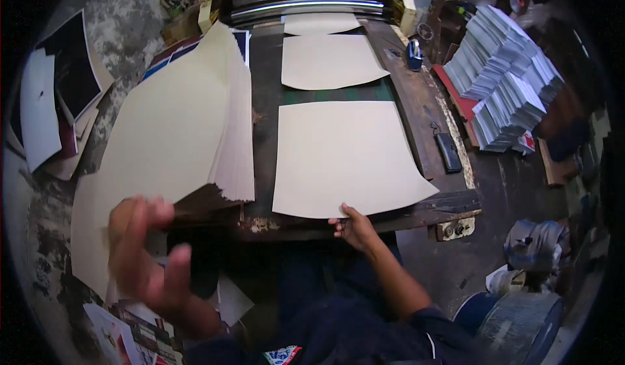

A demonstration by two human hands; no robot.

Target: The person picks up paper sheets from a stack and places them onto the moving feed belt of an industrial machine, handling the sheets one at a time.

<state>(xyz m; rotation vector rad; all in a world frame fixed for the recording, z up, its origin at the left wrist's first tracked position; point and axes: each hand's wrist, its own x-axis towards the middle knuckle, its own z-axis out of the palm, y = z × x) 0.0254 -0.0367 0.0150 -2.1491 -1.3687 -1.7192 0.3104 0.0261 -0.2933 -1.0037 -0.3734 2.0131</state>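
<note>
Head view, right hand (355, 228) gripping cream sheet (345, 156), lengthwise toward rollers (306, 3)

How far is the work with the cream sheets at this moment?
Done: two cream sheets lie farther up the feed table, toward the rollers. In hand: the right hand grips the near edge of the nearest sheet; the left hand is blurred by the thick stack. Left: that stack, which looks large.

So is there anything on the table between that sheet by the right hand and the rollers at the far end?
Yes. Beyond the sheet that the right hand grips, a second sheet lies on the table, and a third lies at the rollers.
</note>
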